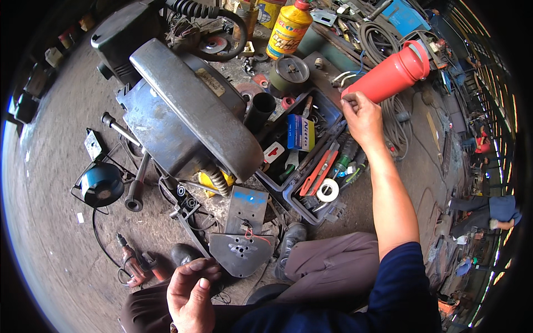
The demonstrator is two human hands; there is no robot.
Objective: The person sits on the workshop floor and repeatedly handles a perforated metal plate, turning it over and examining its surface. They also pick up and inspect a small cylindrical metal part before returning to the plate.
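Concrete floor (pixel 53 183) carries the whole spread, and the biggest thing on it is a dark grey machine housing with a long, curved guard (pixel 197 111), lying at a slant left of centre. Next down, a black plastic toolbox (pixel 301 206) stands open to its right, packed with hand tools. Beyond the toolbox, up on the right, leans a glossy red cylinder with a collared far end (pixel 386 75).

And here's the right hand (pixel 363 119), right at the cylinder's near end: the grip has thumb and fingertips together, but whether they touch the red wall or pinch something small, I cannot tell. Down by the knees, a dark fan-shaped plate with drilled holes (pixel 241 267) lies in front of a rectangular steel plate marked in blue (pixel 247 208). Just left of it, the left hand (pixel 191 294) hangs raised, fingers curled, thumb apart, nothing seen in its grip.

Smaller now: a blue-and-yellow carton (pixel 300 133) sits in the toolbox, a white ring-shaped roll (pixel 320 192) near its front edge, and thin red wire trails over the fan-shaped plate.

How far along? Midway, I'd judge: tools are laid out, but wire and plates look unfinished, and the fitting seems left to do.
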